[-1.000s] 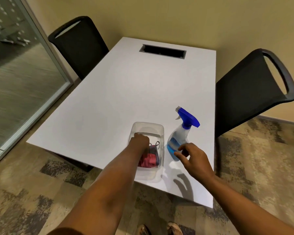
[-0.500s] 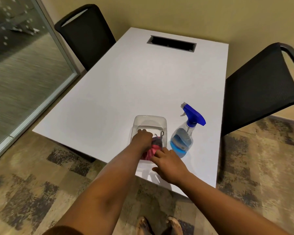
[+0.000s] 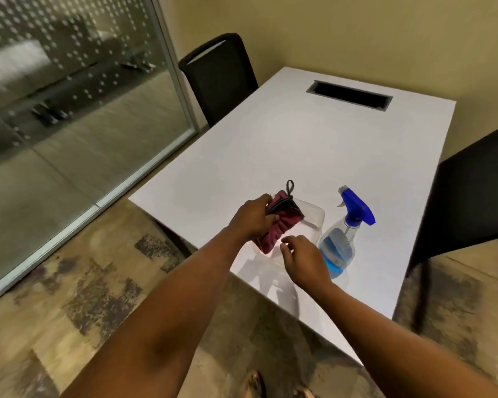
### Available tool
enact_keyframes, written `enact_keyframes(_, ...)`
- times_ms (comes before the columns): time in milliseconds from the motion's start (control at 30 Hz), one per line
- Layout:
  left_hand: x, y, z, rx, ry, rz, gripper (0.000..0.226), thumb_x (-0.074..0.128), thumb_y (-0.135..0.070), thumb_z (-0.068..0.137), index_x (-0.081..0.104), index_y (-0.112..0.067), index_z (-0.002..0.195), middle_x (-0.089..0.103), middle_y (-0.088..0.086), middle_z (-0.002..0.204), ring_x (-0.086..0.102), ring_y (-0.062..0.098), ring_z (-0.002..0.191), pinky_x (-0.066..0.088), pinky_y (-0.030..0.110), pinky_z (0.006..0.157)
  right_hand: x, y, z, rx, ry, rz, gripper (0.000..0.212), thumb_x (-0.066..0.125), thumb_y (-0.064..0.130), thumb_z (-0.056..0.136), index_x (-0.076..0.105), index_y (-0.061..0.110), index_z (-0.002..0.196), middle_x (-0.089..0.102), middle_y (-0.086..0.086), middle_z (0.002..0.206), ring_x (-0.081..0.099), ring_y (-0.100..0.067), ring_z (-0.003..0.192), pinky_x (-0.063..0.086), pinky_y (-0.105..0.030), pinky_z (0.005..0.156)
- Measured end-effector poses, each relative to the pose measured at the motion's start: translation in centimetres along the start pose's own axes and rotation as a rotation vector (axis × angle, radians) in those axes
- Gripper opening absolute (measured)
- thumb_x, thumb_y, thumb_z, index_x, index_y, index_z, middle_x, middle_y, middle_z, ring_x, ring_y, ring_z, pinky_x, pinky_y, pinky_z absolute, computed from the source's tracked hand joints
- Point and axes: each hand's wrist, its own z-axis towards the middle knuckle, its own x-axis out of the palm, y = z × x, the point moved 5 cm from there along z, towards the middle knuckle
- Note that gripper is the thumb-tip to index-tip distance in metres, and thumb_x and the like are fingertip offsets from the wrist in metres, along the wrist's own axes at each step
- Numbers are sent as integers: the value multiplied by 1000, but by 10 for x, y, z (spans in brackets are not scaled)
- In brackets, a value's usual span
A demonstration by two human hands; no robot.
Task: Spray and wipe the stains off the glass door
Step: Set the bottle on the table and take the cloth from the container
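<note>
My left hand (image 3: 253,218) grips a folded dark red cloth (image 3: 273,228) with a black hanging loop, held just above the clear plastic tub (image 3: 314,218) on the white table (image 3: 299,145). My right hand (image 3: 302,258) hovers over the tub's near end with fingers apart, holding nothing. A clear spray bottle (image 3: 341,245) with blue liquid and a blue trigger head stands upright right of the tub, partly behind my right hand. The glass door (image 3: 69,116) with a dotted frosted band fills the left side.
One black chair (image 3: 222,76) stands at the table's far left corner, another black chair (image 3: 472,191) at its right side. A black cable slot (image 3: 348,94) sits at the table's far end. Patterned carpet (image 3: 84,297) lies between me and the glass.
My left hand has lifted the red cloth out of the tub. My right hand has come off the cloth and opened. The view has swung left toward the glass.
</note>
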Motion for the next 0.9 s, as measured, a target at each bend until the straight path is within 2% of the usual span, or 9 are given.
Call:
enact_keyframes(100, -24, -7, -37, -24, -123, -78, 40, 62, -27, 94, 48, -16, 129, 70, 9, 109, 66, 31, 96, 41, 29, 73, -17, 15, -2, 134, -35, 447, 31, 39, 34, 105, 59, 21, 123, 66, -6, 125, 63, -22, 108, 52, -42, 99)
enact_keyframes(167, -39, -15, -60, -16, -209, -117, 42, 59, -23, 95, 43, -17, 133, 68, 5, 102, 66, 28, 89, 41, 28, 70, -24, 28, -5, 243, 28, 790, 23, 37, 34, 105, 55, 25, 115, 64, -8, 120, 63, -25, 104, 55, -46, 94)
enact_keyframes(300, -65, -30, -109, 3, -363, -151, 46, 55, -21, 97, 39, -20, 140, 69, 4, 108, 64, 21, 88, 43, 29, 75, -42, 63, -21, 374, 192, 1226, 24, 31, 34, 106, 51, 23, 113, 63, -4, 109, 67, -25, 99, 58, -38, 80)
enact_keyframes(400, -77, -35, -145, 13, -426, -113, 46, 55, -20, 98, 39, -24, 142, 70, 4, 115, 64, 19, 91, 44, 28, 79, -49, 84, -38, 314, 309, 1333, 46, 26, 45, 107, 52, 16, 131, 66, -7, 115, 67, -28, 101, 58, -43, 84)
enact_keyframes(500, -86, -35, -177, 8, -497, -80, 44, 57, -20, 97, 46, -25, 139, 65, 4, 124, 64, 22, 104, 49, 32, 88, -49, 102, -60, 280, 391, 1352, 54, 28, 54, 104, 58, 17, 128, 67, -9, 120, 67, -30, 106, 53, -51, 97)
enact_keyframes(633, -93, -34, -228, 13, -683, 94, 38, 67, -20, 92, 64, -14, 128, 50, 9, 135, 47, 25, 124, 44, 33, 101, -43, 122, -100, 299, 473, 1501, 58, 28, 60, 101, 62, 17, 120, 66, -11, 123, 66, -30, 106, 51, -50, 98)
enact_keyframes(733, -93, -45, -277, 36, -804, 183, 35, 69, -25, 91, 68, -12, 123, 54, 10, 124, 50, 25, 115, 49, 36, 93, -40, 131, -138, 307, 522, 1600, 61, 28, 64, 99, 62, 18, 121, 65, -11, 126, 64, -34, 112, 48, -55, 101)
enact_keyframes(833, -83, -59, -325, 19, -792, 152, 37, 60, -29, 96, 63, -15, 130, 57, 7, 114, 58, 22, 99, 56, 40, 80, -40, 136, -182, 303, 556, 1634, 59, 27, 66, 98, 62, 22, 114, 64, -11, 126, 62, -36, 113, 45, -59, 102)
enact_keyframes(900, -72, -70, -359, 29, -786, 174, 38, 56, -28, 98, 62, -17, 134, 61, 9, 111, 57, 23, 98, 54, 41, 80, -44, 140, -215, 289, 604, 1675, 60, 25, 66, 99, 62, 21, 116, 64, -11, 124, 62, -34, 111, 48, -57, 98)
